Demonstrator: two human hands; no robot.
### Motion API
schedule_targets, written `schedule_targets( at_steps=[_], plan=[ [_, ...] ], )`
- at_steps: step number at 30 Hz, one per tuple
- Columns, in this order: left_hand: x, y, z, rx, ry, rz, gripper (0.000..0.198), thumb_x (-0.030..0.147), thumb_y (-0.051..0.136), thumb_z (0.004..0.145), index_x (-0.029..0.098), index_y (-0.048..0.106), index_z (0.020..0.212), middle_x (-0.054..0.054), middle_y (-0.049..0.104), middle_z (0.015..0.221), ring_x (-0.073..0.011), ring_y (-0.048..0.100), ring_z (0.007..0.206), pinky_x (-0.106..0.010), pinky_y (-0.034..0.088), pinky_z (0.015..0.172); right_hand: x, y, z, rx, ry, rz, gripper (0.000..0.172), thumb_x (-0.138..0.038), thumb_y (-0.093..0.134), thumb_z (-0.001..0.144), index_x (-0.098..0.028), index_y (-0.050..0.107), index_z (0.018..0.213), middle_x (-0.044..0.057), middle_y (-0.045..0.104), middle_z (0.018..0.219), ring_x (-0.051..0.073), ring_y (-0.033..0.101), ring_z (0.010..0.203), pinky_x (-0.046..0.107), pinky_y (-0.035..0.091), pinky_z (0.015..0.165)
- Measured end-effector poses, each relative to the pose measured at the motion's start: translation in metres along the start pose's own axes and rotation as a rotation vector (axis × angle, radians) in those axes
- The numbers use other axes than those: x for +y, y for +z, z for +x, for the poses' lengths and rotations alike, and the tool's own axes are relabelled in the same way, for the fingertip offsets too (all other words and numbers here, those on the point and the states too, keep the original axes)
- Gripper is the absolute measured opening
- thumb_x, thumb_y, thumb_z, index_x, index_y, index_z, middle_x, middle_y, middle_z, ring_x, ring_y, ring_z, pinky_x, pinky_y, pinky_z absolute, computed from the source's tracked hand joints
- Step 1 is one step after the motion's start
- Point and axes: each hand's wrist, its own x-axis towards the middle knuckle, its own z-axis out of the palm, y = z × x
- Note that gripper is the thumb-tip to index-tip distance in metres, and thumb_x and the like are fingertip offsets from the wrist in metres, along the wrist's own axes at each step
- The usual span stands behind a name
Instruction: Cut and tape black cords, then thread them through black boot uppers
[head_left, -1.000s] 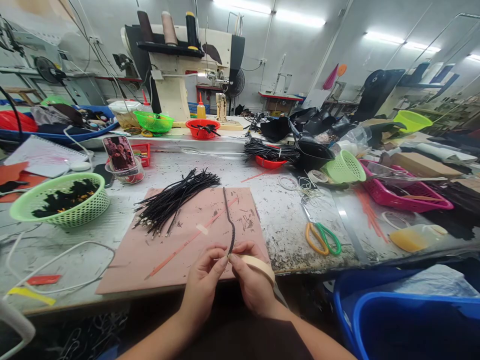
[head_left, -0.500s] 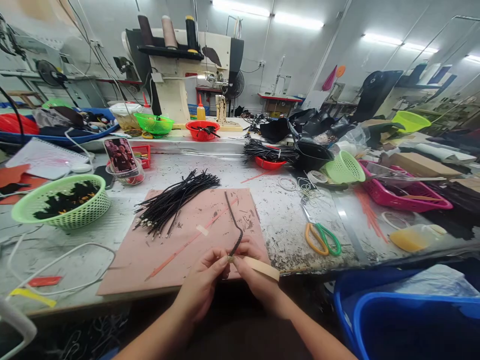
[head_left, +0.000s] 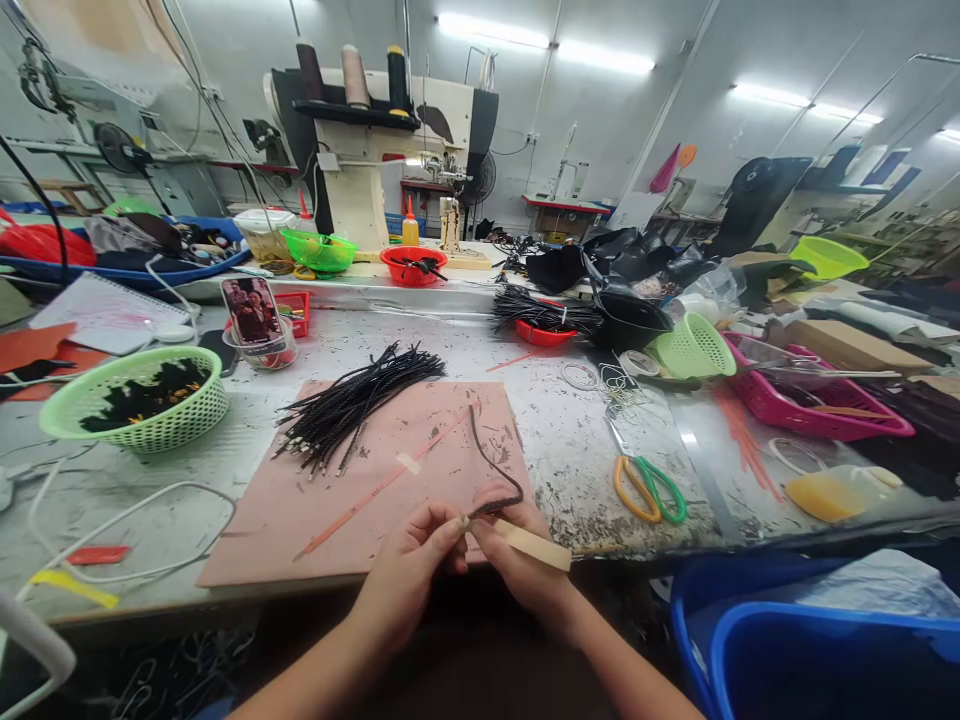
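At the front edge of the pinkish board (head_left: pixel 450 430), my two hands meet fingertip to fingertip. My left hand (head_left: pixel 416 550) is closed in a pinch on one end of a black braided cord (head_left: pixel 496 462), whose free length curves away over the board. In my right hand (head_left: pixel 517 565) sits a roll of beige masking tape (head_left: pixel 536 546), its thumb pressed close to the cord's end. A small bit of tape seems to be around that end, mostly hidden by the fingers. A bundle of similar black cords (head_left: pixel 360 400) lies on the board's upper left.
An orange ruler-like strip (head_left: pixel 382 487) lies across the board. Scissors (head_left: pixel 649 487) rest to the right, near a blue bin (head_left: pixel 825 620). A green basket (head_left: pixel 135 400) and a phone (head_left: pixel 251 310) stand left. Behind is a sewing machine (head_left: pixel 345 180).
The cord's free length has bent further to the right, and its lower part now lies flatter. The tape roll has tilted slightly in my right hand. The whole view has shifted a little.
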Motion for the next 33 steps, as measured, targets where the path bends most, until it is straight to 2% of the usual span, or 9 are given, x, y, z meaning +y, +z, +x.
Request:
schedule_targets(
  at_steps=[3, 6, 8, 11, 16, 21, 24, 28, 33],
  plan=[
    [0.001, -0.003, 0.0, 0.015, 0.083, 0.182, 0.024, 0.04, 0.071, 0.063, 0.018, 0.062, 0.065, 0.001, 0.058, 0.06, -0.015, 0.052, 0.06, -0.026, 0.041, 0.062, -0.002, 0.003, 0.0, 0.026, -0.01, -0.063, 0.01, -0.019, 0.054, 0.075, -0.02, 0.054, 0.065, -0.001, 0.051, 0.068, 0.015, 0.051, 0.066, 0.028, 0.042, 0.063],
    [0.003, -0.006, 0.0, 0.028, 0.125, 0.258, 0.022, 0.04, 0.07, 0.064, 0.019, 0.063, 0.064, 0.0, 0.058, 0.06, -0.016, 0.052, 0.062, -0.026, 0.041, 0.062, -0.004, 0.002, 0.0, 0.0, -0.039, -0.098, 0.01, -0.017, 0.055, 0.074, -0.02, 0.054, 0.065, -0.001, 0.051, 0.069, 0.014, 0.052, 0.066, 0.027, 0.042, 0.063],
    [0.002, -0.007, -0.001, -0.007, 0.125, 0.224, 0.023, 0.041, 0.068, 0.066, 0.019, 0.062, 0.063, 0.0, 0.057, 0.058, -0.0152, 0.05, 0.059, -0.026, 0.04, 0.06, -0.004, -0.001, -0.001, -0.032, -0.079, -0.074, 0.007, -0.016, 0.055, 0.074, -0.021, 0.059, 0.074, 0.0, 0.053, 0.073, 0.015, 0.053, 0.069, 0.028, 0.044, 0.065],
    [-0.001, -0.008, -0.001, -0.067, 0.12, 0.148, 0.026, 0.042, 0.066, 0.069, 0.018, 0.06, 0.059, -0.001, 0.057, 0.058, -0.0146, 0.049, 0.058, -0.025, 0.039, 0.059, -0.002, -0.005, 0.0, -0.098, -0.112, -0.039, 0.019, -0.014, 0.054, 0.075, -0.023, 0.064, 0.088, 0.002, 0.055, 0.084, 0.016, 0.055, 0.075, 0.029, 0.047, 0.067],
    [-0.001, -0.007, 0.0, -0.062, 0.066, 0.099, 0.03, 0.046, 0.069, 0.065, 0.018, 0.06, 0.061, 0.001, 0.055, 0.052, -0.0132, 0.046, 0.053, -0.025, 0.038, 0.055, 0.004, -0.006, 0.002, -0.076, -0.179, -0.094, 0.01, -0.012, 0.059, 0.072, -0.022, 0.06, 0.069, 0.001, 0.054, 0.077, 0.015, 0.054, 0.07, 0.028, 0.046, 0.062],
    [-0.001, -0.006, 0.0, -0.01, 0.068, 0.122, 0.029, 0.044, 0.069, 0.066, 0.017, 0.058, 0.061, 0.001, 0.056, 0.055, -0.0124, 0.047, 0.053, -0.024, 0.037, 0.052, 0.006, -0.004, 0.001, -0.052, -0.191, -0.162, 0.014, -0.008, 0.055, 0.072, -0.022, 0.056, 0.07, 0.0, 0.053, 0.073, 0.014, 0.054, 0.069, 0.028, 0.044, 0.063],
    [-0.002, -0.004, -0.001, -0.005, 0.019, 0.092, 0.032, 0.046, 0.07, 0.063, 0.017, 0.056, 0.06, 0.002, 0.053, 0.052, -0.0108, 0.046, 0.05, -0.022, 0.035, 0.048, 0.003, -0.004, 0.002, -0.053, -0.202, -0.176, 0.013, -0.01, 0.054, 0.074, -0.021, 0.054, 0.068, 0.0, 0.052, 0.071, 0.014, 0.054, 0.069, 0.027, 0.045, 0.063],
    [0.0, -0.001, -0.001, -0.041, -0.133, -0.053, 0.036, 0.045, 0.075, 0.057, 0.016, 0.053, 0.057, 0.004, 0.049, 0.047, -0.0056, 0.04, 0.04, -0.018, 0.024, 0.04, -0.003, -0.008, 0.005, -0.109, -0.201, -0.135, 0.011, -0.013, 0.054, 0.075, -0.021, 0.06, 0.07, 0.001, 0.053, 0.073, 0.015, 0.056, 0.071, 0.029, 0.047, 0.065],
    [0.003, 0.001, 0.0, -0.148, -0.234, -0.195, 0.037, 0.041, 0.079, 0.053, 0.013, 0.057, 0.061, 0.006, 0.047, 0.044, -0.0012, 0.032, 0.033, -0.017, 0.015, 0.035, -0.007, -0.011, 0.007, -0.229, -0.064, -0.061, 0.015, -0.014, 0.051, 0.075, -0.021, 0.064, 0.071, 0.003, 0.055, 0.083, 0.016, 0.057, 0.077, 0.029, 0.048, 0.07]
  ],
)
